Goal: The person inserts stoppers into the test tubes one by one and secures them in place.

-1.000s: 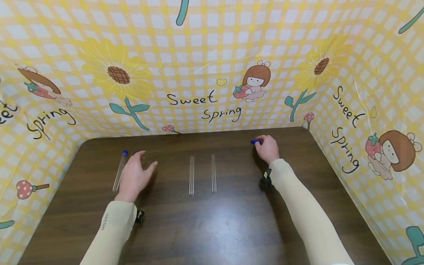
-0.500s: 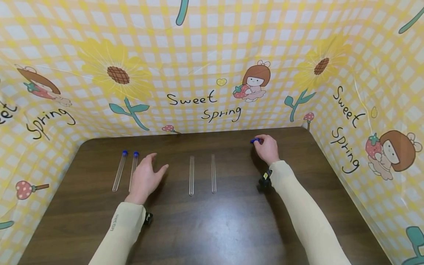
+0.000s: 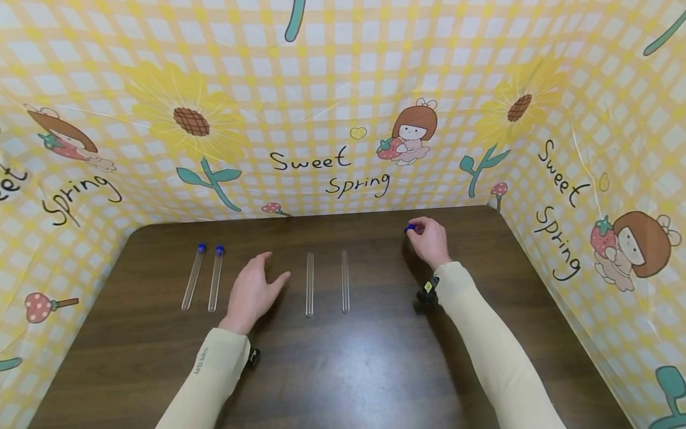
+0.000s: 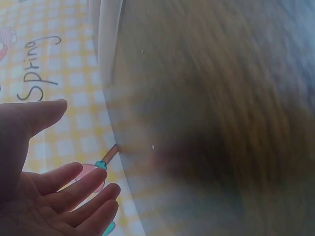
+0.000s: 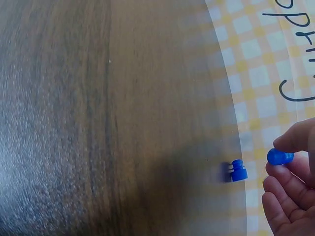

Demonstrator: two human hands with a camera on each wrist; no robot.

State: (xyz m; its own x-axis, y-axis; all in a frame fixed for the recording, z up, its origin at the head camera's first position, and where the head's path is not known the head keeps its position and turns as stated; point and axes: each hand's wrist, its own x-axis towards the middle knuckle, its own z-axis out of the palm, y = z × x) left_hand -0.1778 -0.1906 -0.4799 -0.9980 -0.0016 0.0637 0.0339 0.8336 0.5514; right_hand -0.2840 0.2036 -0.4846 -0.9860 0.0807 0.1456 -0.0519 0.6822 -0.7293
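Left hand (image 3: 256, 291) hovers low over the table (image 3: 343, 369), fingers spread and relaxed, holding nothing. Over the last second it has slid rightward, away from the two capped tubes (image 3: 205, 277), which now lie bare and side by side, blue caps pointing away. A second ago one of them was hidden under this hand. The hand now sits between the capped pair and the two open tubes (image 3: 327, 282), nearer the left one of those; my read is it is heading for that tube.

Open tubes lie parallel, mid-table, untouched, same place as before.

Farther back, right hand (image 3: 429, 239) has barely moved. Thumb and fingertips pinch a blue cap (image 5: 280, 157), lifted just clear of the wood. A spare cap (image 5: 238, 171) lies on the table just beside it, near the far edge.

Judgement: two tubes done, two to go; cap in hand waits on a tube.

Behind all, the gingham backdrop (image 3: 321, 89).
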